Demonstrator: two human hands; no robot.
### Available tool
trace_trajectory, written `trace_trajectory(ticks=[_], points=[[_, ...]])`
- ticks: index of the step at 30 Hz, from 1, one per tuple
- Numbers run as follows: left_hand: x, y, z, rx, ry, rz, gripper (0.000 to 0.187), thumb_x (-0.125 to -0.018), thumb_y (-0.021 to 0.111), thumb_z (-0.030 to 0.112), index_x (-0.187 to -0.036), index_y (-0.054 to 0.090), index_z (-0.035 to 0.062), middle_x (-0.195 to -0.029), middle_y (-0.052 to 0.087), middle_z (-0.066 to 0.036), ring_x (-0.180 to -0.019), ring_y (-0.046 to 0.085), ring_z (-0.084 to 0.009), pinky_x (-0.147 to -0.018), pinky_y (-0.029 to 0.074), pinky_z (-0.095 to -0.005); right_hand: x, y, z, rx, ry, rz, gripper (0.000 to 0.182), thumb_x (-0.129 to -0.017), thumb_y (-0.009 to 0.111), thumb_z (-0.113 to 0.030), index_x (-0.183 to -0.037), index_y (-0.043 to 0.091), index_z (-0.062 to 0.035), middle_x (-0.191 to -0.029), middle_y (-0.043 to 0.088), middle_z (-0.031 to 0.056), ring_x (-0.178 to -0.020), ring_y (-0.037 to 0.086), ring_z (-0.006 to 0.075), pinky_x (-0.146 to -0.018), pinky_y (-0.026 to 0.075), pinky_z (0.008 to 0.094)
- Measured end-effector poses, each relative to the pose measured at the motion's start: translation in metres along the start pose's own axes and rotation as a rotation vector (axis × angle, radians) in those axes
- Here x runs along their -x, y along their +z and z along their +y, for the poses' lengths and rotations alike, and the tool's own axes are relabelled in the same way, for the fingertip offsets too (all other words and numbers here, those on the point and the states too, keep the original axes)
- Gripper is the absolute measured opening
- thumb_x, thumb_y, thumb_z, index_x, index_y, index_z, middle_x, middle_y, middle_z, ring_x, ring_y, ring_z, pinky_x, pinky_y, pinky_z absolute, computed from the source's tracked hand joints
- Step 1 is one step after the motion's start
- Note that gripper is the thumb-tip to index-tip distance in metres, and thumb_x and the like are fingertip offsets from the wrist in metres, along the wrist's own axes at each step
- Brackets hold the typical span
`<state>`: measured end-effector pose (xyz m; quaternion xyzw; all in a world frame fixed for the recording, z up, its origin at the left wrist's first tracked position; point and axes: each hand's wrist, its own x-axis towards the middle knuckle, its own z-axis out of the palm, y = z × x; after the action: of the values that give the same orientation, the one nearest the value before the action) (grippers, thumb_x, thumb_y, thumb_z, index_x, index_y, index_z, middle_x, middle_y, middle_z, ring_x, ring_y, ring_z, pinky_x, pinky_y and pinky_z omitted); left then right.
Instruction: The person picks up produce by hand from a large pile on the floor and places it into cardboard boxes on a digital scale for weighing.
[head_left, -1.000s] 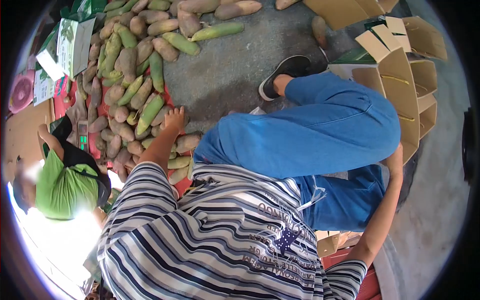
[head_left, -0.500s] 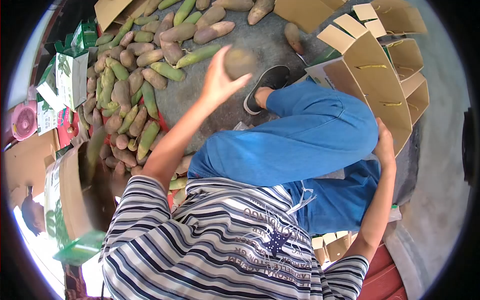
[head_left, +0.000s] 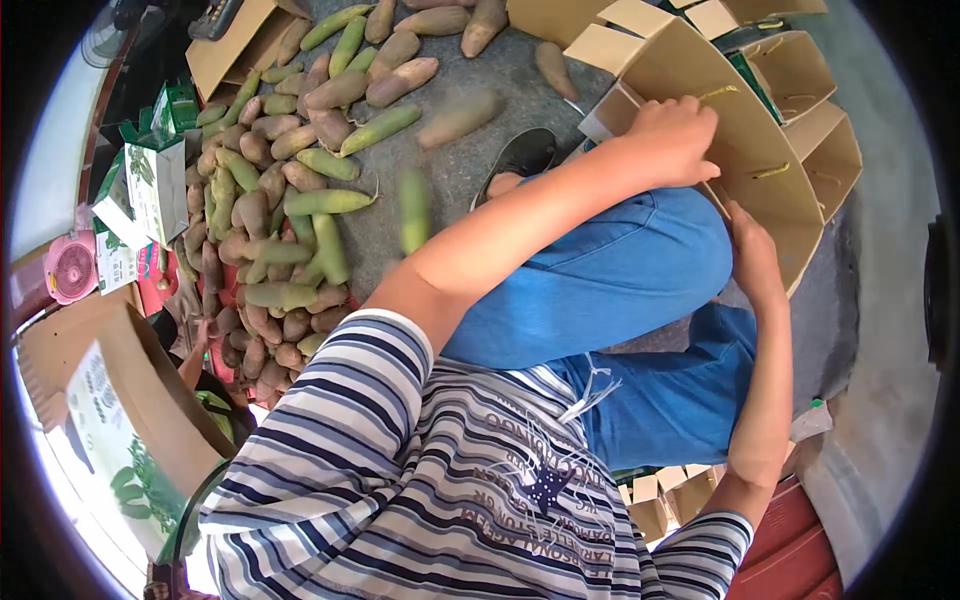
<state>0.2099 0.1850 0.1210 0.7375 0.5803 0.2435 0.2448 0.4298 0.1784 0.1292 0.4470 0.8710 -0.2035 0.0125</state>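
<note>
Bent fingers close my left hand (head_left: 676, 142) at the mouth of an upright cardboard box (head_left: 755, 165); whatever it grips is hidden. Lower down, my right hand (head_left: 755, 255) presses its fingers on the same box's near edge, beside my raised knee (head_left: 690, 235). Green and reddish-brown roots (head_left: 335, 200) lie piled on the left. A blurred brown root (head_left: 460, 118) and a blurred green root (head_left: 413, 210) show over the grey floor between pile and shoe.
More open boxes (head_left: 825, 150) with yellow cord handles stand at the right. Another person's hand (head_left: 202, 337) is at the pile's left edge, near a large carton (head_left: 150, 420). A pink fan (head_left: 71, 268) stands far left. A lone root (head_left: 553, 70) lies near the boxes.
My left hand has moved right from over the floor, with a blurred root near its fingers, to the box. More green roots lie on the pile. The large carton has tilted.
</note>
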Motion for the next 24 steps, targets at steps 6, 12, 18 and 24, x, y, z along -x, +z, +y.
trace_trajectory(ticks=[6,12,18,24], points=[[0.01,0.016,-0.005,-0.095,0.038,0.174,0.039,-0.077,0.065,0.035,-0.095,0.059,0.0012,-0.092,0.059,-0.014,-0.091,0.058,-0.0311,-0.079,0.044,-0.0425,-0.002,0.002,-0.005,-0.045,0.004,-0.012,0.023,-0.084,0.056,-0.012,-0.106,0.052,-0.005,-0.093,0.061,0.0213,-0.087,0.057,0.0397,-0.071,0.045,0.0459],[0.01,0.02,-0.012,0.079,0.17,0.348,0.036,-0.078,0.064,0.03,-0.102,0.059,0.0047,-0.103,0.058,-0.013,-0.096,0.057,-0.0306,-0.084,0.043,-0.041,-0.003,-0.001,-0.005,-0.035,-0.006,-0.026,0.019,-0.084,0.056,-0.013,-0.101,0.052,-0.0067,-0.091,0.061,0.0192,-0.088,0.057,0.0392,-0.072,0.045,0.0457],[0.068,-0.012,-0.048,0.191,0.14,0.593,0.033,-0.078,0.063,0.015,-0.109,0.057,0.0075,-0.117,0.054,-0.014,-0.107,0.053,-0.0312,-0.093,0.042,-0.0385,-0.003,-0.003,-0.005,-0.085,0.006,-0.015,0.017,-0.085,0.056,-0.014,-0.1,0.052,-0.0061,-0.092,0.061,0.0188,-0.089,0.057,0.0394,-0.073,0.045,0.0451],[0.18,0.001,-0.197,-0.183,-0.528,0.075,0.043,-0.077,0.063,0.019,-0.115,0.049,0.002,-0.113,0.054,-0.022,-0.108,0.052,-0.0362,-0.092,0.042,-0.0408,-0.003,-0.005,-0.005,-0.08,0.025,-0.032,0.019,-0.086,0.056,-0.014,-0.102,0.053,-0.0052,-0.096,0.06,0.0198,-0.09,0.057,0.0388,-0.073,0.045,0.0439]])
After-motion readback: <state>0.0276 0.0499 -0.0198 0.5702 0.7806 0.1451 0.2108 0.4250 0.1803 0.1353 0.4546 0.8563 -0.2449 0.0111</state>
